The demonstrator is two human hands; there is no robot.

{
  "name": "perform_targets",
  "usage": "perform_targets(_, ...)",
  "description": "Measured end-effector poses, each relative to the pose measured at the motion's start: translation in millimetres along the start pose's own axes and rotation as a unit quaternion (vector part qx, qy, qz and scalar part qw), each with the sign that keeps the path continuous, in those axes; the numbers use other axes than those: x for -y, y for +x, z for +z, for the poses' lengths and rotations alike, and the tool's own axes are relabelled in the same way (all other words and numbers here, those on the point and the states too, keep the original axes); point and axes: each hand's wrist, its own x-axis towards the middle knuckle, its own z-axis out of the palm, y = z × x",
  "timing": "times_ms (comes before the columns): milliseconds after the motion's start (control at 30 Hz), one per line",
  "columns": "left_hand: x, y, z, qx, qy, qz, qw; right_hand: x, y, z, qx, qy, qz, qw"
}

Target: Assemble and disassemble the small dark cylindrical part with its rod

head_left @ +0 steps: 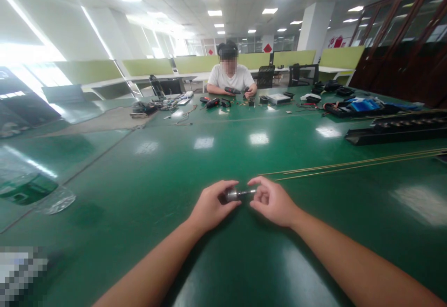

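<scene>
Left hand (213, 204): closing around the wide end of a small metallic cylindrical part (233, 195), just above the green surface (195, 269). Right hand (274, 202): curling at the part's thin tip, thumb and forefinger parted. Thin brass-coloured rods (349, 165): lying beyond the right hand.

Both forearms reach in from below, and here's the left hand (216, 202) with thumb and fingers curved around a small gap, palm inward, facing the right hand (272, 201), its index finger arched above the curled others, fingertips near the left's.
</scene>
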Motion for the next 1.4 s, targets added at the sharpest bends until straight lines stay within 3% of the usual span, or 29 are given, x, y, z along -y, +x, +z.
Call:
perform_targets(133,-7,0,5.3,0.007,-0.001,-0.014,1.000,-1,-2,1,-0.014,-0.012,-0.014,1.000)
perform_targets(500,-12,-4,5.3,0.022,0.005,0.026,0.999,6,-5,0,-0.034,-0.089,-0.090,0.991)
perform_targets(1400,-15,-3,4.5,0.019,0.005,0.051,0.999,7,-4,1,-0.026,-0.079,-0.071,0.994)
